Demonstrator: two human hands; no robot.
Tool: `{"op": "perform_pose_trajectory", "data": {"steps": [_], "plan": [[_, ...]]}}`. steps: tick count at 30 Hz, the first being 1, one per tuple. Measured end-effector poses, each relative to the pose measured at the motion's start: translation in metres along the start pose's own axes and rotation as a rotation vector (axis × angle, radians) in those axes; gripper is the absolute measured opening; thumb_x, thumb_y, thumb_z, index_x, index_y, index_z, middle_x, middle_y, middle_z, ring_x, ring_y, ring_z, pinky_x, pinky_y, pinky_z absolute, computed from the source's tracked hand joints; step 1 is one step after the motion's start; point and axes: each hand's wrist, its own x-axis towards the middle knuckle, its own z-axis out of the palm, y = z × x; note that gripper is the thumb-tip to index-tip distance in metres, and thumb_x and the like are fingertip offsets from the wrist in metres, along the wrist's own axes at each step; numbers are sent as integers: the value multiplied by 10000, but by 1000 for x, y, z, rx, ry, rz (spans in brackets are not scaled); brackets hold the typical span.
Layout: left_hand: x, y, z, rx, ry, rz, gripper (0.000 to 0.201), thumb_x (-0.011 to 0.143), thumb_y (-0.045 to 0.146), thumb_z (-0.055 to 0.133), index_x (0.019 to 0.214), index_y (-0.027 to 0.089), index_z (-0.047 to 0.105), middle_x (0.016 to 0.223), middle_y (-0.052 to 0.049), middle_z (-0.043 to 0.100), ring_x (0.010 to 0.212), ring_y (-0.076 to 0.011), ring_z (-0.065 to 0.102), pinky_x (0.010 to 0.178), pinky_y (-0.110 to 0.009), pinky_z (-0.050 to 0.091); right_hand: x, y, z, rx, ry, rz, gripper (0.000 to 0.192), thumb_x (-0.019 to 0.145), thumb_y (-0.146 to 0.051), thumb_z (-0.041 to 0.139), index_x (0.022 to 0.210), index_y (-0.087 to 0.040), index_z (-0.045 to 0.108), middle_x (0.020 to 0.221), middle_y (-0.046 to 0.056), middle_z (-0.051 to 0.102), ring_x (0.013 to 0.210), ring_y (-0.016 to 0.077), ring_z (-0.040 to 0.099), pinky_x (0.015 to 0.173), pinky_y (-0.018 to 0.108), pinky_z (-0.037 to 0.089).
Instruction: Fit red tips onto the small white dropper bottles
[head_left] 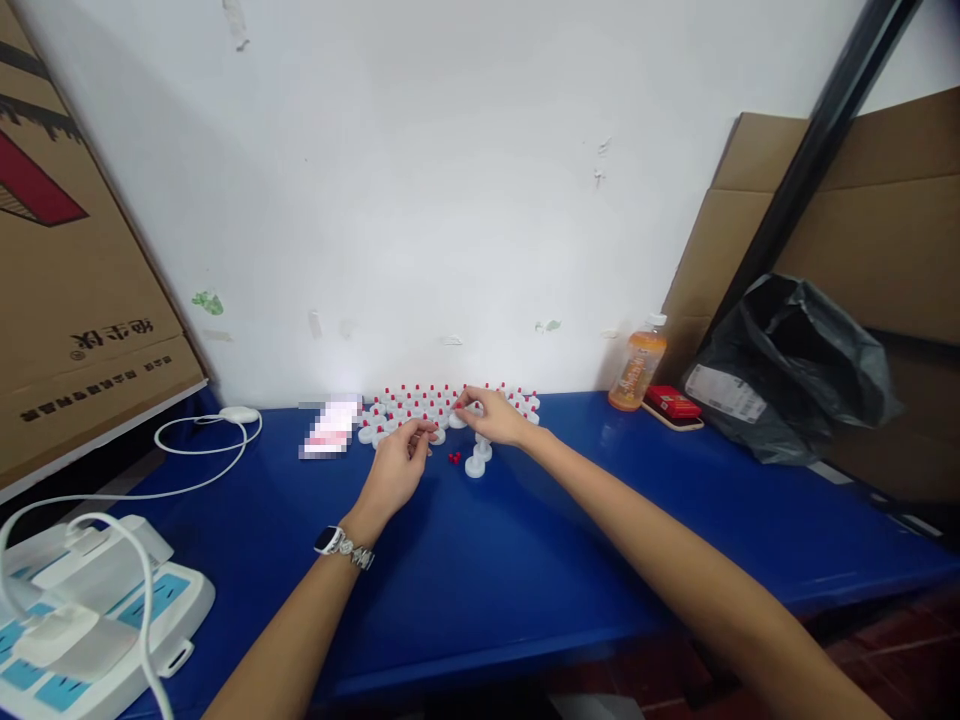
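Note:
Several small white caps with red tips (pixel 420 400) stand in rows at the back of a blue table (pixel 480 560). My left hand (pixel 397 465), a watch on its wrist, pinches a small white piece at the near edge of the rows. My right hand (pixel 491 415) rests over the right side of the rows, fingertips closed on a small white cap. Two white caps without tips (pixel 478 458) and a few loose red tips (pixel 454 458) lie just in front of my hands.
A white power strip with plugs and cable (pixel 90 620) sits at the front left. An orange drink bottle (pixel 637 368), a red box (pixel 673 403) and a black plastic bag (pixel 787 370) stand at the back right. Cardboard boxes (pixel 67 260) flank both sides.

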Motion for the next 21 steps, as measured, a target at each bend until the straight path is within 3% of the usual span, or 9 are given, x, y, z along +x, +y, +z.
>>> {"op": "perform_pose_trajectory", "data": {"steps": [5, 13, 17, 21], "plan": [[-4, 14, 2, -17, 45, 69, 268, 968, 409, 453, 1097, 203, 566, 982, -40, 682, 817, -158, 643, 734, -273, 499, -27, -15, -12, 218, 31, -76, 136, 894, -287, 536, 967, -190, 597, 835, 3, 652, 671, 124, 573, 642, 252, 431], [-15, 28, 11, 238, -111, 351, 236, 1027, 353, 331, 889, 210, 458, 845, -10, 538, 761, -161, 536, 715, -305, 426, -69, -43, -1, 185, 138, -226, 110, 787, -108, 601, 846, -191, 642, 856, 11, 604, 752, 129, 551, 710, 257, 457], [-16, 27, 10, 343, -101, 429, 234, 1037, 295, 278, 897, 214, 447, 879, -24, 521, 812, -180, 526, 738, -315, 409, -74, -47, 5, 187, 207, -248, 126, 790, -108, 594, 879, -196, 613, 848, 5, 590, 751, 134, 556, 723, 266, 465], [-15, 26, 13, 267, -34, 386, 261, 1035, 297, 287, 831, 210, 425, 798, -5, 500, 723, -160, 502, 679, -297, 382, -75, -54, 7, 148, 260, -283, 143, 822, -121, 568, 936, -204, 590, 872, 18, 593, 785, 149, 576, 754, 282, 487]]}}
